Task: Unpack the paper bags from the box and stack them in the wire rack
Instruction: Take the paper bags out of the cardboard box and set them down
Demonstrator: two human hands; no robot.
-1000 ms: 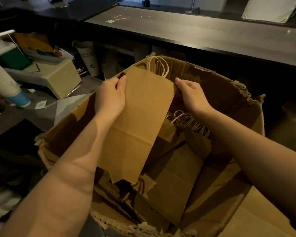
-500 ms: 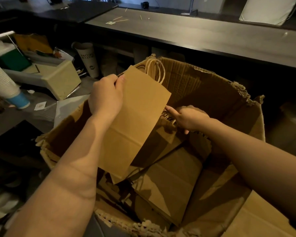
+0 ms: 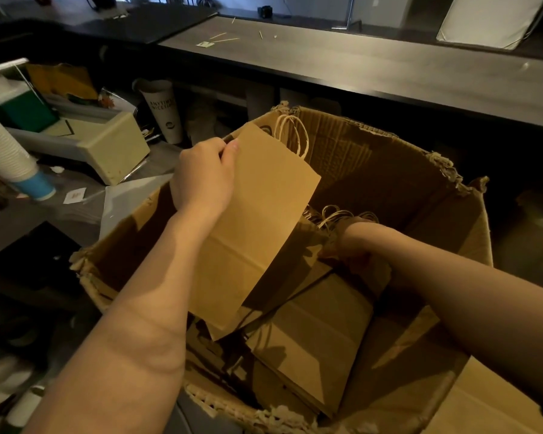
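Left hand [image 3: 203,177]: one of two bare hands in view. It grips the Held bag [image 3: 257,220] at the upper left corner, with the thumb on the front face and the other fingers behind the paper.
Right hand [image 3: 348,245]: it is low inside the Box [image 3: 389,170], just below a bunch of cord handles [image 3: 342,214]. Its fingers are hidden among the bags, so it cannot be told whether it grips something.
Held bag: one. It is folded flat, of plain brown paper, with one crease across its lower part. Two twisted cord loops stand up from its top edge. It hangs tilted over the left half of the Box, and its lower end overlaps the pile.
Loose bags [image 3: 311,339]: at least three flat brown faces can be counted in the Box. They lie at different angles, one over another, and more are partly covered.
Box: one, of corrugated cardboard, open at the top, with a torn and frayed rim.
Cups: one tall white cup [image 3: 163,111] with dark print stands to the left behind the Box. One stack of white cups [image 3: 7,158] with a blue end lies farther left.
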